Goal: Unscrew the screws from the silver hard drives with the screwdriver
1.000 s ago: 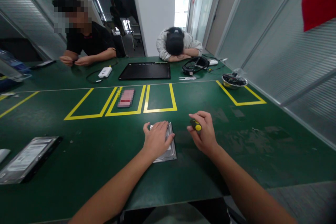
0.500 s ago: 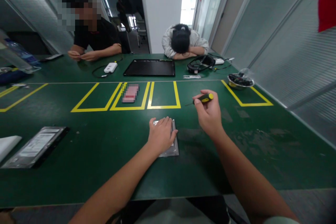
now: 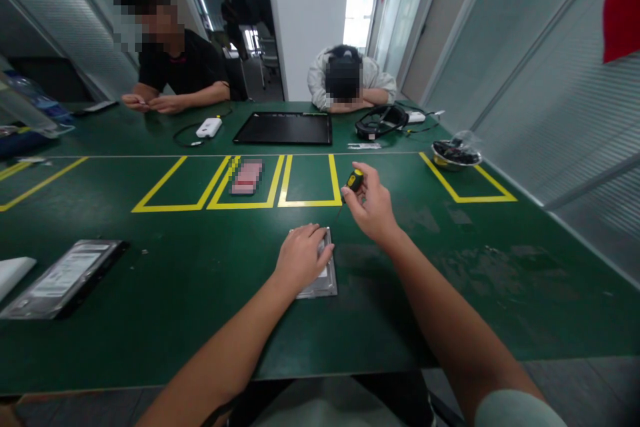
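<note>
A silver hard drive lies flat on the green table in front of me, largely covered by my left hand. That hand's fingers curl over the drive's far end and its thumb rests along the right side, gripping it against the table. In my right hand is a screwdriver with a black and yellow handle, held between thumb and fingers. Its handle points up, and the thin shaft slants down toward the drive's far right corner. Whether the tip touches the drive I cannot tell.
Another hard drive lies at the left beside a white object. Yellow tape frames mark the table, one around a pinkish blurred item. Farther back are a black panel, a headset, a bowl and two seated people.
My right hand has moved left toward the hard drive and turned the screwdriver from nearly level to tip-down. My left hand has stayed on the drive, its fingers slightly shifted.
</note>
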### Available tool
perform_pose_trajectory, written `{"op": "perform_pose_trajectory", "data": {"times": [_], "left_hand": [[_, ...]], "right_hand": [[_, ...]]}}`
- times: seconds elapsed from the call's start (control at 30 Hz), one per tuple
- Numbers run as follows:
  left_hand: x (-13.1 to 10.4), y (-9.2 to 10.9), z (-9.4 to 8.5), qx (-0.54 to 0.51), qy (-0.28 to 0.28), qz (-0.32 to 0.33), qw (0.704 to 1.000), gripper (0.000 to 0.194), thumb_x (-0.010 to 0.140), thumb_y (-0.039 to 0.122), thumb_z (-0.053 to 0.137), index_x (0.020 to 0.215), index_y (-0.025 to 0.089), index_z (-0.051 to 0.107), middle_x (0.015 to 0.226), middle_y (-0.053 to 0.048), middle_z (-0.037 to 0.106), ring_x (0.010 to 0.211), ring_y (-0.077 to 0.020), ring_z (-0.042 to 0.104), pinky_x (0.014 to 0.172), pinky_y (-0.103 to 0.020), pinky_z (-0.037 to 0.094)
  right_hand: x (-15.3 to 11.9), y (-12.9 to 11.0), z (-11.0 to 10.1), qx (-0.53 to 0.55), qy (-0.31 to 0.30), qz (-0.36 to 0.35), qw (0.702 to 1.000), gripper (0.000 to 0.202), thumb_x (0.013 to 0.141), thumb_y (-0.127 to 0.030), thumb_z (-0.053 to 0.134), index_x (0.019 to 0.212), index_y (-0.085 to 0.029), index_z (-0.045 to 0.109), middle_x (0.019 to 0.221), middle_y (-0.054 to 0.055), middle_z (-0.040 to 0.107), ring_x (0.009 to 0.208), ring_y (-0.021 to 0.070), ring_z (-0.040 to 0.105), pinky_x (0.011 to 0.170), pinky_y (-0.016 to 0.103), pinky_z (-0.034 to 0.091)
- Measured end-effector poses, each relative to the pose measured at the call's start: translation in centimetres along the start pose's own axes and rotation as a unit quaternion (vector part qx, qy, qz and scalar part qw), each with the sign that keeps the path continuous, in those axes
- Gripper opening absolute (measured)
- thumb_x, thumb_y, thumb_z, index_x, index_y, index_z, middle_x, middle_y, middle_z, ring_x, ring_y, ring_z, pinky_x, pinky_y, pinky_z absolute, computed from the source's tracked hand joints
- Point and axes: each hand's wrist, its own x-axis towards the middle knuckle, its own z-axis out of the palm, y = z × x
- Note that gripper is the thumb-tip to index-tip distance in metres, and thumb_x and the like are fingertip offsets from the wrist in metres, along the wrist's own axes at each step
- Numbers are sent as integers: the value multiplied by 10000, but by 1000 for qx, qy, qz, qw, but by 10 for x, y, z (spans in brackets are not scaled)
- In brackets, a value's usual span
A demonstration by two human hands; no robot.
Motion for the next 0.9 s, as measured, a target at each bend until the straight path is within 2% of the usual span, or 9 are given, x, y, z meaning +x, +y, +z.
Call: {"op": "perform_pose_trajectory", "data": {"times": [0.1, 0.33, 0.9], "left_hand": [[1, 0, -2, -4, -4, 10, 1000, 372, 958, 382, 474, 1229, 174, 622, 1251, -116, 650, 1153, -275, 593, 1030, -431, 440], [4, -1, -6, -14, -9, 24, 1000, 321, 944, 335, 496, 1199, 191, 627, 1119, -104, 677, 1064, -254, 620, 975, -402, 463], [6, -1, -6, -13, -13, 24, 1000, 303, 939, 341, 492, 1169, 197, 626, 1086, -94, 671, 1029, -251, 620, 951, -397, 463]], "right_hand": [[-2, 6, 9, -3, -25, -3, 1000, 439, 917, -278, 540, 1331, -222, 405, 739, -31, 498, 587, 120, 466, 575, 278, 402], [-2, 9, 19, 11, -43, -5, 999, 422, 916, -277, 533, 1311, -205, 402, 758, -27, 514, 591, 111, 464, 587, 270, 395], [-4, 10, 19, -12, -58, -11, 998, 402, 911, -274, 530, 1291, -201, 422, 760, -14, 526, 627, 131, 489, 621, 283, 411]]}}
